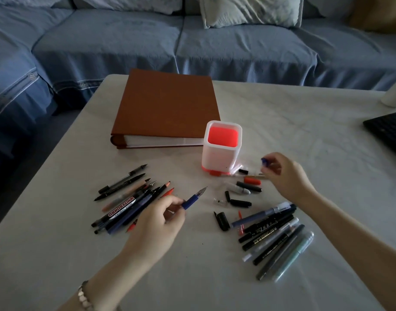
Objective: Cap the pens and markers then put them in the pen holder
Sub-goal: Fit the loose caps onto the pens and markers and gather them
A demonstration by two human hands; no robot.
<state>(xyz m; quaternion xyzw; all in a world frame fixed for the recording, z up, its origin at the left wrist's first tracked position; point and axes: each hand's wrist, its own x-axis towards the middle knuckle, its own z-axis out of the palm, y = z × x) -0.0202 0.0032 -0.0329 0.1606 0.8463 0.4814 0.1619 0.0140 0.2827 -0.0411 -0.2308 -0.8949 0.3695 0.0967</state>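
The capping step is in hand, with 1 pen being paired with its cap. Left of the frame's centre, the left hand (156, 223) grips an uncapped blue pen (193, 198) by its barrel, tip pointing up and right. Right of centre, the right hand (282, 173) pinches a small blue cap (264, 162) between its fingertips, just beside the white pen holder (217, 156), which stands mid-frame on the table (304, 131). More uncapped pens (129, 203) lie heaped at lower left, loose caps (239, 194) between the hands, and capped markers (273, 234) at lower right. Next, I judge, the cap's mouth must line up with the tip and press on straight, before the pen goes into the holder.
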